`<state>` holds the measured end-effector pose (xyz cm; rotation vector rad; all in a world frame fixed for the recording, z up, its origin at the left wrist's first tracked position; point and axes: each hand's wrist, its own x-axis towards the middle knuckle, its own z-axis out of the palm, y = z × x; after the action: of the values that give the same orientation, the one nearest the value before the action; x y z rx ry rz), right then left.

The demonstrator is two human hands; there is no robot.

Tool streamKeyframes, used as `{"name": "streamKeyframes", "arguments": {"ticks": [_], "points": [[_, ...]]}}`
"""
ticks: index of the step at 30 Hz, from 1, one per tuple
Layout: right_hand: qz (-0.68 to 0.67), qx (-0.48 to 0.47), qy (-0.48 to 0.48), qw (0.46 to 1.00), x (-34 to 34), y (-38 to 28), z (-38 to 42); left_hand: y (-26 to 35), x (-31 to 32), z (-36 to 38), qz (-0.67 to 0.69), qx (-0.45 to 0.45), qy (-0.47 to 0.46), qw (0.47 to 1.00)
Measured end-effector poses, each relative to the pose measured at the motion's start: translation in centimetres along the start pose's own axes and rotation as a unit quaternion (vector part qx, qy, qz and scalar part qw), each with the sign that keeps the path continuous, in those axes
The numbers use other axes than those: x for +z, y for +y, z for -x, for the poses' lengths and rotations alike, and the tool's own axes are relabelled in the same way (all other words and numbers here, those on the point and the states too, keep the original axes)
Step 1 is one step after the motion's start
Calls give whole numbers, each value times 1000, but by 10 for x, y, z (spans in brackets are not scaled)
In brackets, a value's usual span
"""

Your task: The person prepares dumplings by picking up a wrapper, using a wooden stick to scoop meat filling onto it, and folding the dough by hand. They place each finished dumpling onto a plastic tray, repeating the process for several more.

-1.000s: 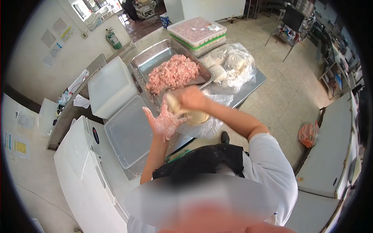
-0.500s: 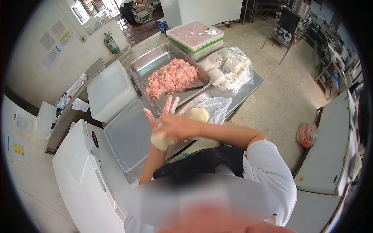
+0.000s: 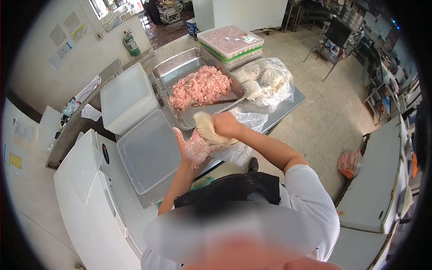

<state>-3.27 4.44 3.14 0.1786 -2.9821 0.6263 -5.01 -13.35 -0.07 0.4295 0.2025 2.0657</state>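
Note:
In front of me, my left hand (image 3: pixel 196 149) lies palm up, thumb spread out, its skin coated with pinkish white residue. Its fingers are mostly hidden beneath a pale, floppy, layered bundle that looks like dough wrappers (image 3: pixel 206 128). My right hand (image 3: pixel 227 125) is closed on this bundle and presses it over the left fingers. Just beyond both hands stands a steel tray (image 3: pixel 183 120) with a heap of raw minced meat (image 3: pixel 200 87). A dark flat tool (image 3: pixel 213 103) lies in the tray beside the meat.
A clear bag of pale dough rounds (image 3: pixel 270 83) sits right of the tray, behind stacked lidded boxes (image 3: pixel 231 41). A white tub (image 3: pixel 128 99) and a flat translucent lid (image 3: pixel 150 153) lie to the left. Thin plastic (image 3: pixel 245 150) spreads under my right forearm.
My right hand has moved away from my left wrist, forward and right to the left fingers, carrying the pale bundle along. The left fingers, spread and visible before, are now mostly covered.

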Motion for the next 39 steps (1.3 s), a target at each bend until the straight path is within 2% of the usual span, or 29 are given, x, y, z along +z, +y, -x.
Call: {"name": "streamKeyframes", "arguments": {"ticks": [2,3,5,6,7,8,9,10,11,13,14,15,17,19,20,21,23,25,27,29,30,31,32,33,34,36,37,38,39], "points": [[-5,-137,35,990,-2,-20,14,0,4,-7,80,42,130,987],[-5,-137,29,990,0,-33,22,0,7,-8,85,45,131,987],[-11,-306,41,951,11,-59,35,2,15,-9,-33,-26,96,995],[-83,-196,-19,977,41,-32,21,3,10,-7,23,-17,99,995],[-221,-178,33,958,36,-9,15,4,6,-4,29,-16,108,994],[-157,-163,127,966,43,18,2,5,3,-1,-2,-11,127,992],[-37,-67,30,997,31,48,-4,3,0,4,-33,-7,146,989],[5,-62,69,996,23,65,-5,2,21,6,-101,-10,161,982],[22,-76,74,994,-14,55,4,3,17,9,-96,-13,170,981],[-1,-90,67,994,-44,50,12,11,7,13,-253,56,196,946],[15,-51,20,998,-50,48,13,12,-1,14,-289,104,254,917],[33,-14,-26,999,-51,47,14,11,-9,12,-286,103,261,916],[-1,-44,-29,999,-40,48,14,8,-22,5,-453,100,334,820],[-32,-70,5,997,-13,65,10,-4,-38,-1,-477,119,328,806],[-34,-71,2,997,-2,79,8,-10,-47,-8,-647,141,263,702],[-67,-69,7,995,5,96,6,-18,-55,-14,-787,156,186,567],[-100,-67,8,993,12,113,10,-36,-55,-26,-799,152,188,551],[-51,-25,-112,992,19,124,20,-47,-59,-36,-879,173,197,398],[-61,-19,-114,991,30,123,27,-45,-63,-37,-875,175,189,410],[-189,-89,-49,977,41,132,27,-42,-69,-28,-870,175,188,421],[-204,-79,-99,971,36,139,23,-42,-71,-18,-857,156,207,445],[-206,-86,-106,969,31,146,17,-44,-73,-10,-844,138,224,467],[-173,-86,-159,968,25,156,13,-45,-73,-1,-844,136,232,464],[-140,-85,-210,964,21,165,9,-47,-72,8,-810,135,289,492],[-143,-92,-215,962,13,167,8,-52,-71,12,-769,135,348,518],[36,-57,-221,973,-7,165,11,-58,-45,1,-746,143,373,532],[33,-65,-228,971,-14,159,14,-61,-30,-8,-724,151,389,548],[22,-76,-192,978,-20,149,17,-65,-18,-19,-722,151,400,544],[11,-88,-155,984,-22,145,17,-69,-8,-33,-778,125,332,519]]}}
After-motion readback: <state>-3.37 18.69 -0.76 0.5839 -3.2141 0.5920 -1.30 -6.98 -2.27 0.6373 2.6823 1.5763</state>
